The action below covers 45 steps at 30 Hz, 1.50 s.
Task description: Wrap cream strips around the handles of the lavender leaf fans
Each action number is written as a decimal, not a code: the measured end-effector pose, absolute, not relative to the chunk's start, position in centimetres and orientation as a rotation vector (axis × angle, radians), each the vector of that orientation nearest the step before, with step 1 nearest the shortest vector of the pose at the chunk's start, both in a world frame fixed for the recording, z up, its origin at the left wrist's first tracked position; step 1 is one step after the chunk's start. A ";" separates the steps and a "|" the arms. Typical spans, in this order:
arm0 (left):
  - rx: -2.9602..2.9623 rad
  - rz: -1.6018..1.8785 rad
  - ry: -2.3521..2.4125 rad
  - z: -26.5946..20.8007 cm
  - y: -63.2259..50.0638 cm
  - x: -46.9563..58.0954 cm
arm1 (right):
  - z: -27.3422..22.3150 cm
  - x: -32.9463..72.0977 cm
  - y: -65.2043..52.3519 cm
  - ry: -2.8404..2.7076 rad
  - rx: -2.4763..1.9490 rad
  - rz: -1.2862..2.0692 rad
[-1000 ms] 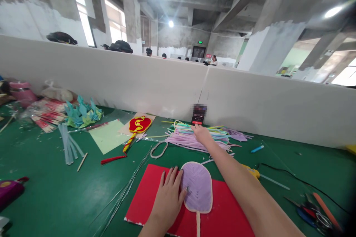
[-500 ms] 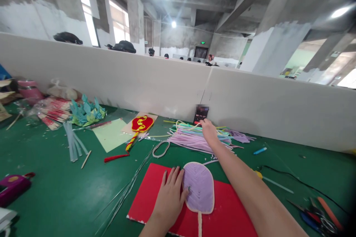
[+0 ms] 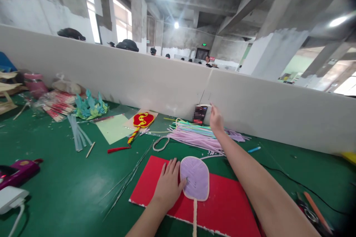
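My left hand (image 3: 170, 183) lies flat on a red board (image 3: 222, 196), fingers stretched out, its thumb over the edge of a lilac fan (image 3: 195, 177). The fan has a cream rim and a cream handle (image 3: 195, 214) pointing toward me. My right hand (image 3: 216, 118) is raised at the back, fingers closed in a pinch on a cream pipe cleaner (image 3: 205, 105). Part of that strip crosses the top of a phone (image 3: 199, 114) leaning on the partition. Just below this hand lies a pile of pastel pipe cleaners (image 3: 191, 135), mostly lilac and mint.
A red and yellow fan (image 3: 143, 119) with a tassel lies left of the pile. Further left are glue sticks (image 3: 79, 135) and turquoise paper shapes (image 3: 90, 105). A purple glue gun (image 3: 20, 172) is at far left, scissors (image 3: 310, 211) at lower right. A white partition (image 3: 125, 77) borders the table.
My right hand has risen from the pipe cleaner pile and moved slightly right, carrying the cream pipe cleaner. My left hand still rests by the lilac fan. The view has shifted a little.
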<state>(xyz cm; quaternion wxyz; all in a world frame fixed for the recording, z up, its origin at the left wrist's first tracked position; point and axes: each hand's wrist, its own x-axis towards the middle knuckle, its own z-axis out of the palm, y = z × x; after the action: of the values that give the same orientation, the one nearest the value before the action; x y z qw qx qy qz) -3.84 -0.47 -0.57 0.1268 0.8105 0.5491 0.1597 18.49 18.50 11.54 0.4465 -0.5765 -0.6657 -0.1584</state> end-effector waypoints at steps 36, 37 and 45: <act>2.485 0.464 1.027 2.3 -2.6 -3.5 | -1.0 16.6 -2.6 -1.294 -1.591 0.435; 2.489 0.470 1.025 2.3 -2.6 -3.5 | -0.9 16.4 -2.6 -1.308 -1.549 0.455; 2.451 0.521 1.022 2.3 -2.9 -3.5 | -0.2 16.0 -2.6 -0.883 -1.189 0.879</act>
<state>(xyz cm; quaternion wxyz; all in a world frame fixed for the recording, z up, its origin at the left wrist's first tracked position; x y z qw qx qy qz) -3.50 -2.86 2.33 0.2161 0.8843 0.3686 0.1881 15.97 -2.58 -0.18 0.6515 -0.5238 -0.3888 0.3873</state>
